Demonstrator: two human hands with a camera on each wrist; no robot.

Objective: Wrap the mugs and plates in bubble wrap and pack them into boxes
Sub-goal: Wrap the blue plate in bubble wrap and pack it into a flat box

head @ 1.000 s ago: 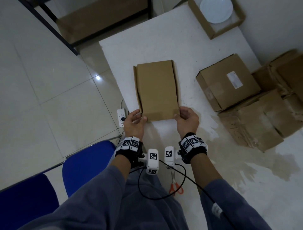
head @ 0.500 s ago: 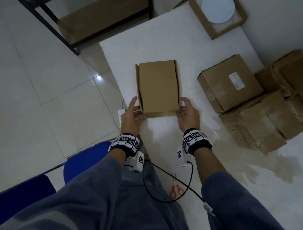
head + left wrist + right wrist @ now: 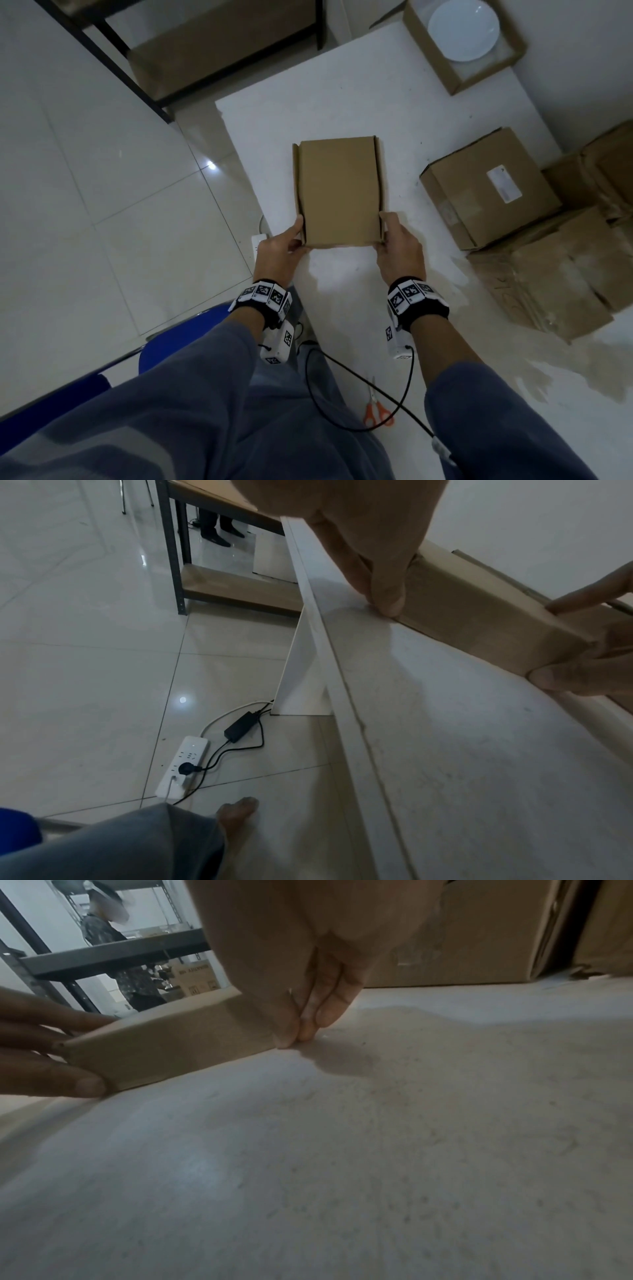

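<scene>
A closed, flat cardboard box (image 3: pixel 339 192) lies on the white table (image 3: pixel 342 308) in front of me. My left hand (image 3: pixel 284 243) holds its near left corner, with the thumb along the left side and the fingertips (image 3: pixel 387 599) down on the table. At the near right corner my right hand (image 3: pixel 394 236) holds the box, its thumb on the top edge and its fingers (image 3: pixel 318 1015) straight down the side. In the wrist views the box's near face (image 3: pixel 171 1047) spans between both hands. A white plate (image 3: pixel 462 29) lies in an open box (image 3: pixel 479 82) at the far right.
A closed carton with a label (image 3: pixel 486 192) and crumpled cartons (image 3: pixel 548 281) crowd the table's right side. Orange scissors (image 3: pixel 376 411) lie near me under the wrist cable. The table's left edge (image 3: pixel 329 669) drops to the floor, where a power strip (image 3: pixel 183 767) lies. A blue chair (image 3: pixel 178 342) stands at my left.
Both hands have shifted from the box's near edge out to its near corners, with the fingers stretching along the sides. The box has stayed flat on the table.
</scene>
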